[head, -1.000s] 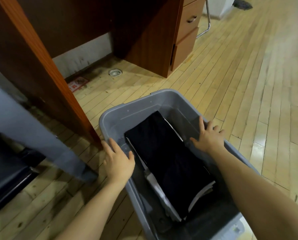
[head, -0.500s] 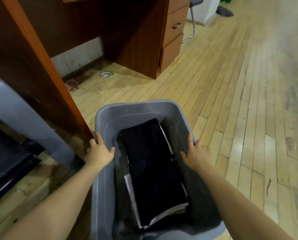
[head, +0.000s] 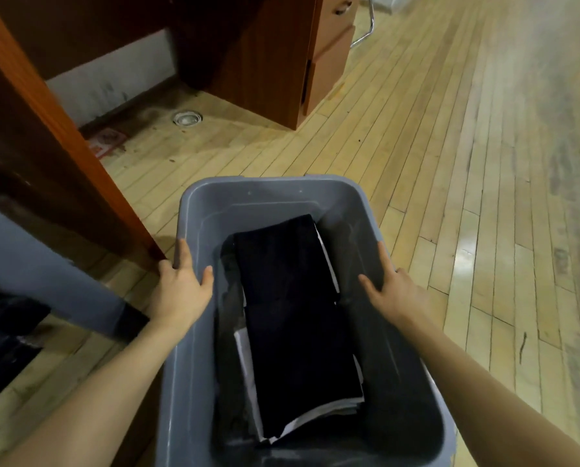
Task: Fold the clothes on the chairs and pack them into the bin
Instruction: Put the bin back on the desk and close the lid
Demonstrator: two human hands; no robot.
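Note:
A grey plastic bin (head: 271,183) stands on the wooden floor right in front of me. Inside it lies a stack of folded clothes (head: 298,315), dark on top with white edges showing along its sides and near end. My left hand (head: 180,294) holds the bin's left rim, thumb inside and fingers over the outer edge. My right hand (head: 396,294) holds the right rim the same way, thumb inside the wall. Neither hand touches the clothes.
A brown desk panel (head: 46,163) rises close on the bin's left. A drawer unit (head: 329,62) stands behind. A grey slanted piece (head: 39,274) and dark items lie at the left. A round floor socket (head: 187,117) sits under the desk. Open floor (head: 484,197) stretches right.
The bin has turned from slanted to straight ahead of me. Both hands stayed on its rims and shifted with it; the view has tilted.

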